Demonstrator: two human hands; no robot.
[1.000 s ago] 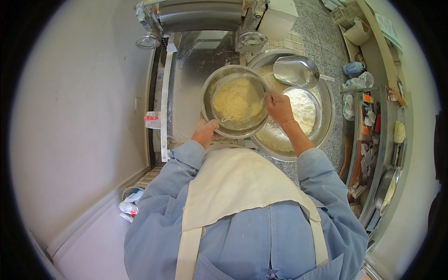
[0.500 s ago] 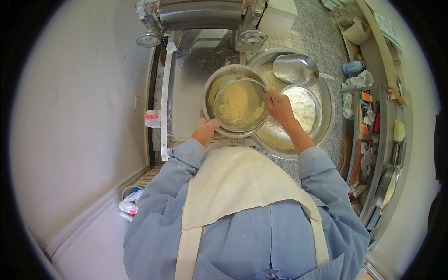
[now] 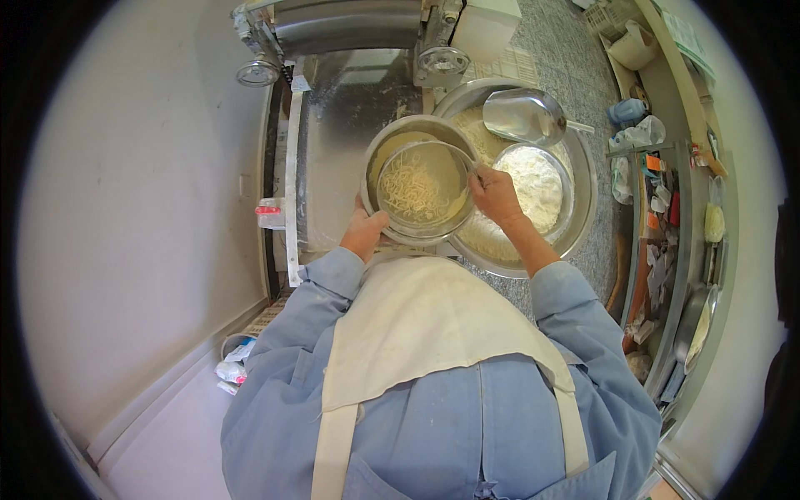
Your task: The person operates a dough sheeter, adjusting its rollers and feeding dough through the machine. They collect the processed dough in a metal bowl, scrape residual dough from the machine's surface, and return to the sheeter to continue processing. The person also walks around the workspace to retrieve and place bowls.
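A deep metal bowl (image 3: 371, 160) is held up in front of me, over the near end of the steel machine bed. My left hand (image 3: 365, 232) grips its lower left rim, with the thumb on top. Inside the bowl sits a round sieve (image 3: 427, 228), tilted a little, with pale noodle-like dough shreds (image 3: 415, 190) lying in it. My right hand (image 3: 497, 196) is closed on the sieve's right edge; the fingers' undersides are hidden. Just right of it, a smaller bowl of white flour (image 3: 535, 187) rests inside a wide metal basin (image 3: 588, 204) holding yellowish flour.
A large metal scoop (image 3: 523, 117) lies across the basin's far side. Ahead stands a roller machine (image 3: 346, 29) with handwheels and a steel bed (image 3: 354, 92). A cluttered shelf (image 3: 667, 242) runs along the right; a white wall (image 3: 142, 183) is on the left.
The sieve has shifted slightly left inside the bowl, with my right hand on it. The dough shreds look more separate and spread out, less covered in flour.
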